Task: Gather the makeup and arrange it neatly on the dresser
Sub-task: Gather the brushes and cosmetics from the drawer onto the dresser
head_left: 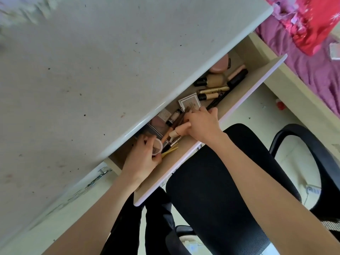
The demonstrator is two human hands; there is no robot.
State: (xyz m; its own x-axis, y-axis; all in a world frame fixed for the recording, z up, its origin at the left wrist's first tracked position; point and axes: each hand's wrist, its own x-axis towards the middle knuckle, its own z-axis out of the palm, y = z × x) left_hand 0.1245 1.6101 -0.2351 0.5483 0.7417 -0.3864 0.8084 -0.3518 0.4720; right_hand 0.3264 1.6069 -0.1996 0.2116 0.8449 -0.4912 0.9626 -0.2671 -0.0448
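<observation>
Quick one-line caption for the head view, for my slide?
Both hands reach into the open drawer: left hand grips a small round container, right hand gathers makeup sticks.

Dresser top (92, 70) is bare, open access from above. Drawer (244, 85) opening is a narrow slot between the top's overhanging edge and the drawer front; both hands (141, 159) (200, 122) fill its near-left half, cosmetics (217, 89) crowd the far right. Black chair (220, 190) sits just beside the drawer front, blocking the near approach.
</observation>
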